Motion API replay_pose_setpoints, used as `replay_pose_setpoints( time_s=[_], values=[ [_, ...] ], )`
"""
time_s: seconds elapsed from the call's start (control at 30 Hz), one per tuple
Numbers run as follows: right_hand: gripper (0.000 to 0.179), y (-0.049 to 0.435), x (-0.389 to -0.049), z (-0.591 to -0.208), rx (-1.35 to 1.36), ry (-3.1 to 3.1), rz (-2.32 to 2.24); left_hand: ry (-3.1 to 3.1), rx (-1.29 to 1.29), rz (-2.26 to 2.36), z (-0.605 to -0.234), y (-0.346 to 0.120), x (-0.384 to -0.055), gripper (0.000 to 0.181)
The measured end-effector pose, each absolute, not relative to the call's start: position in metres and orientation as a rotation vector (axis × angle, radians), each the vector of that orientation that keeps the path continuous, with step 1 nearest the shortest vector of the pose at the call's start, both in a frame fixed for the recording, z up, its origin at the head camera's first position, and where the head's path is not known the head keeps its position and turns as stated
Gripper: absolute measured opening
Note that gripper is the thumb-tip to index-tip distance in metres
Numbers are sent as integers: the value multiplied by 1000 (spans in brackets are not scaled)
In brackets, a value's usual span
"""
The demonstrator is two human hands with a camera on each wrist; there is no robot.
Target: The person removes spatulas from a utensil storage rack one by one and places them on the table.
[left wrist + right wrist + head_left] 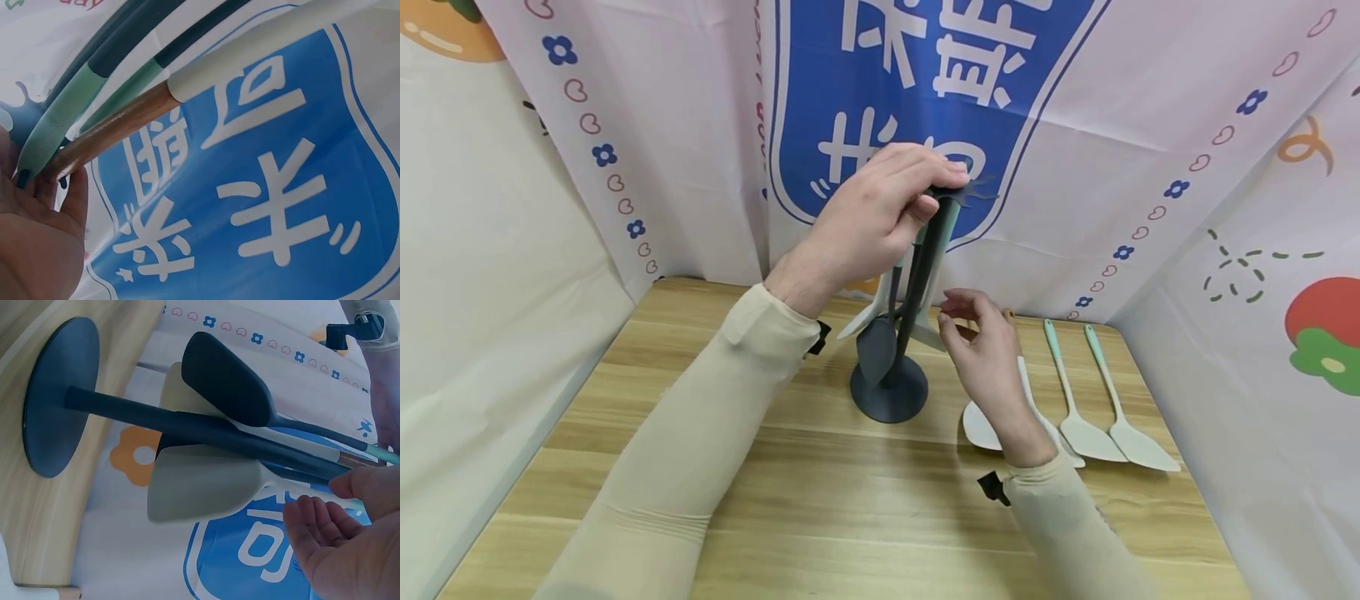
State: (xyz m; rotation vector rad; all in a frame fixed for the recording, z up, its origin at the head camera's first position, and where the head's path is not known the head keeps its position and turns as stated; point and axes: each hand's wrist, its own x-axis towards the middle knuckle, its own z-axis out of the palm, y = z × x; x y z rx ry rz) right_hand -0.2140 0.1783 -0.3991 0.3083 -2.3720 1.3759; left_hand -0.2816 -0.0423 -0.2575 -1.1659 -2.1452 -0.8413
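A dark utensil stand (891,396) with a round base stands on the table, several spatulas hanging from its top. My left hand (880,204) grips the stand's hooked crown, fingers over the top and thumb lower. In the left wrist view its fingertips lie by a wooden-and-white handle (125,125) and a green-and-dark handle (69,112). A dark spatula (228,381) and a pale spatula (206,484) hang beside the pole. My right hand (988,354) is just right of the stand, thumb and fingers apart; in its wrist view they overlap the pale spatula's handle.
On the table's right side lie two pale spatulas with mint handles, one nearer (1090,437) and one farther right (1142,446). Another white utensil (981,429) lies partly under my right forearm. A printed cloth (707,183) hangs behind the wooden table (842,517).
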Motion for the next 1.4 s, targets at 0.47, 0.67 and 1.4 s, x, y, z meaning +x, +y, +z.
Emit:
replay_pose_setpoints(
  time_s=[0.47,0.67,1.4],
  values=[
    [31,178,-217,-401,252,-2320,1458,-2214,-941,-699,-250,-18,-273,37],
    [33,177,-220,-402,227,-2313,1539,-2261,-910,-721,-251,-19,-273,46],
    [36,149,-230,-406,218,-2249,1732,-2128,-992,-1140,-273,-38,-275,49]
  ],
)
